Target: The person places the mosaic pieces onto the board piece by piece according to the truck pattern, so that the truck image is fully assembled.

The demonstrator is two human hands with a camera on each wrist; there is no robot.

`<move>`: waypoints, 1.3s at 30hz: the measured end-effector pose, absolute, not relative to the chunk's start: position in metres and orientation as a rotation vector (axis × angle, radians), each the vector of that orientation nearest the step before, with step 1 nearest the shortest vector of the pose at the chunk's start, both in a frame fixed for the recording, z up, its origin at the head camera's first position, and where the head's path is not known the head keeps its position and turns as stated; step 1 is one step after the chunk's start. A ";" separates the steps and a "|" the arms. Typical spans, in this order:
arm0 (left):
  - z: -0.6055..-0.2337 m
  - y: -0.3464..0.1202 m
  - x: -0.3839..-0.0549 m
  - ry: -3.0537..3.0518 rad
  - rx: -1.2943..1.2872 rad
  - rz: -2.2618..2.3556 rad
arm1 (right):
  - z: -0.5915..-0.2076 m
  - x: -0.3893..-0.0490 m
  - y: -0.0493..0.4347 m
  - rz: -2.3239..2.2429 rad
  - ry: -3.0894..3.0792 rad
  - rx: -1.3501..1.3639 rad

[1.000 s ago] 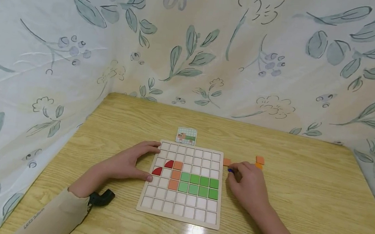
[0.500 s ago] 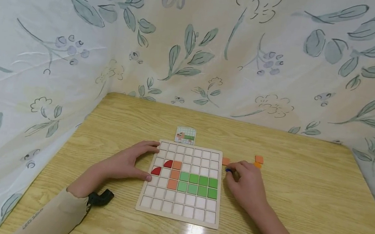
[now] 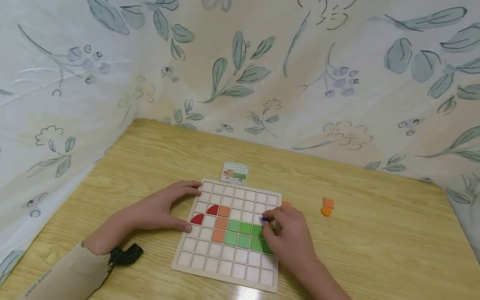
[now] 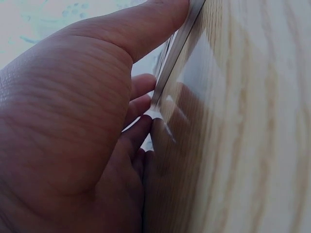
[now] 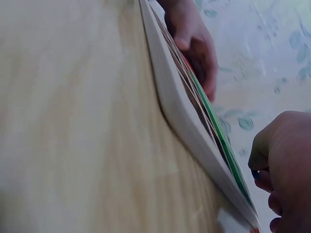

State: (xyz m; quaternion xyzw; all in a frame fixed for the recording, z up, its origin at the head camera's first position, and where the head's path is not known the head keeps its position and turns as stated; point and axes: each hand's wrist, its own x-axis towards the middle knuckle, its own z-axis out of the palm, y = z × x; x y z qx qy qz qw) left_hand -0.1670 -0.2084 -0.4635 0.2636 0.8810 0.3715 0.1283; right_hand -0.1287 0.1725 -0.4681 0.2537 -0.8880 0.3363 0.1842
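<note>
A wooden grid board [image 3: 224, 278] lies on the table with coloured tiles in some cells. Two red quarter-circle tiles [image 3: 213, 209], a column of orange tiles [image 3: 220, 223] and two rows of green tiles [image 3: 244, 241] sit in it. My left hand [image 3: 153, 209] rests at the board's left edge, thumb and fingers spread and touching the rim; the left wrist view shows the thumb [image 4: 160, 24] on that edge. My right hand [image 3: 290, 235] pinches a small blue piece [image 3: 265, 220] over the right side of the board, just above the green rows. The fingers hide most of the piece.
A small pattern card [image 3: 234, 173] lies behind the board. An orange square tile [image 3: 328, 203] and an orange round tile [image 3: 326, 211] lie to the right. Another orange tile [image 3: 286, 203] peeks out beside the board's right edge. A floral cloth [image 3: 247, 65] hangs behind the table.
My right hand has moved left from beside the board to over its right columns, carrying the blue piece. The orange round tile now shows fully. My left hand stays at the board's edge.
</note>
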 end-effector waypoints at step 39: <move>-0.467 -0.210 -0.167 2.541 0.791 1.113 | -0.467 -0.129 0.058 0.763 -2.536 1.040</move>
